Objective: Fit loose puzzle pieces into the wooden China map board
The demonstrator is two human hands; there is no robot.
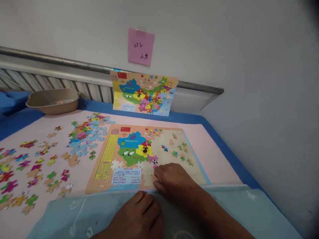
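A map jigsaw puzzle lies on the table in front of me, its left part filled with coloured pieces. My right hand is over the lower middle of the board, fingers curled together with the tips just below the panda piece. Whatever those fingers pinch is hidden under them. Near the board's bottom edge, my left hand rests on the blue-green cloth with its fingers curled in; its palm is out of sight. Several loose pieces are scattered on the bare right part of the board.
A heap of jigsaw pieces and further loose ones spread over the pink table cover on the left. A brown plastic basin stands at the back left. The printed reference map leans on the wall below a pink note.
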